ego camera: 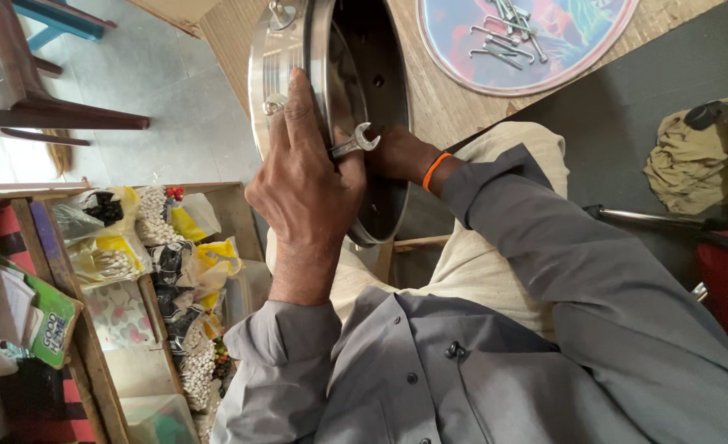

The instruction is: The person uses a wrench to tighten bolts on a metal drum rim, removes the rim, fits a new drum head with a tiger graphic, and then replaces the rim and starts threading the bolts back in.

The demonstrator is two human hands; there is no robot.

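spanner (354,144) between hands, against drum (298,49)

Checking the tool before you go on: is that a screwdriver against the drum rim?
No, the left hand holds an open-ended spanner against the metal drum shell.

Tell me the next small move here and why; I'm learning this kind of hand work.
Probably a short turn of the wrench. Its open jaw shows at the rim of the metal drum shell, gripped by the left hand, while the right hand reaches inside the shell, seemingly steadying whatever sits behind the rim. The fastener itself is hidden, so this is a guess.
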